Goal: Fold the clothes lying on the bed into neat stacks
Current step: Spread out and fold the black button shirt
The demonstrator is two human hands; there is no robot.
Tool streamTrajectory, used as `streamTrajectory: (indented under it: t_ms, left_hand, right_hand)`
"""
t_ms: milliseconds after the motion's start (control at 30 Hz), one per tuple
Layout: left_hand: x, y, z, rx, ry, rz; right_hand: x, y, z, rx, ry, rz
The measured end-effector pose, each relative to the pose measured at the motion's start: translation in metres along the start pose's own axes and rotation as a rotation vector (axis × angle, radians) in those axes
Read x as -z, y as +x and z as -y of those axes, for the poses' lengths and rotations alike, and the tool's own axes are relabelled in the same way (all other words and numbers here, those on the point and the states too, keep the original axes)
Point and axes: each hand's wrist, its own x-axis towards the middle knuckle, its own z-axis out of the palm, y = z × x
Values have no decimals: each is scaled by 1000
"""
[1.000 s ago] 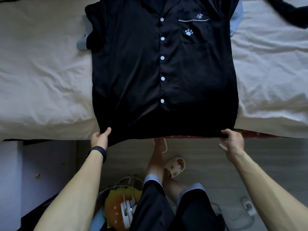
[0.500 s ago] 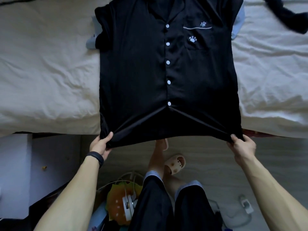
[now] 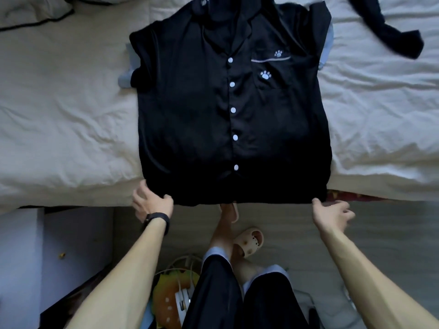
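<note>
A black short-sleeved pyjama shirt (image 3: 190,115) with white buttons and paw prints on its chest pocket lies front-up on the pale bed (image 3: 59,115). Its hem hangs just over the bed's near edge. My left hand (image 3: 152,206), with a black wristband, is at the hem's left corner; the thumb touches the cloth and the fingers are spread beside it. Just off the hem's right corner is my right hand (image 3: 332,213), blurred, with fingers spread and nothing in them. A light-blue garment (image 3: 124,79) peeks out from under the shirt.
Another dark garment (image 3: 392,32) lies crumpled at the bed's far right. A pillow with dark piping (image 3: 35,10) is at the far left. Below the bed edge are my legs, a beige slipper (image 3: 249,241), an orange toy with cables (image 3: 171,300) and a white cabinet (image 3: 21,257).
Both hands were pinching the hem corners and pulling the shirt taut toward me. Now the cloth lies slack and flat, and the right hand has let go and moved off the corner.
</note>
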Motion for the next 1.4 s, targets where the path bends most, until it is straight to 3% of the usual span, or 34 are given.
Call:
streamTrajectory:
  t_ms: [100, 233, 300, 367, 467, 733, 800, 900, 1000, 1133, 1200, 1400]
  left_hand:
    - [-17, -4, -44, -385, 131, -50]
    - [-40, 11, -127, -767, 273, -9]
    - [-49, 23, -163, -882, 329, 15]
    - [-60, 43, -189, -934, 400, 69]
    - [-74, 74, -196, -905, 537, 165]
    - [-78, 82, -192, -919, 565, 144]
    - [-73, 79, -204, -867, 526, 135]
    - [-69, 74, -235, -801, 411, 40]
    - [-73, 76, -285, -863, 367, -24]
    - [-96, 80, -392, -1022, 414, 21]
    - [-109, 77, -451, -1084, 458, 86]
    - [-152, 66, -605, -1249, 518, 183]
  right_hand:
    - [-4, -35, 45, 436, -62, -136]
    - [-30, -44, 121, 906, -179, -81]
    - [-47, -39, 158, 1071, -292, -90]
    - [-63, -21, 183, 1122, -456, -51]
    - [-81, 15, 183, 1034, -650, -20]
    - [-74, 22, 181, 1030, -639, -3]
    - [-55, 22, 199, 1008, -539, 35]
    - [-19, 46, 241, 787, -44, 92]
    - [18, 98, 293, 399, 359, 74]
    - [34, 166, 351, 129, 748, 393]
    - [34, 187, 369, 83, 768, 526]
    - [52, 217, 385, 155, 594, 685]
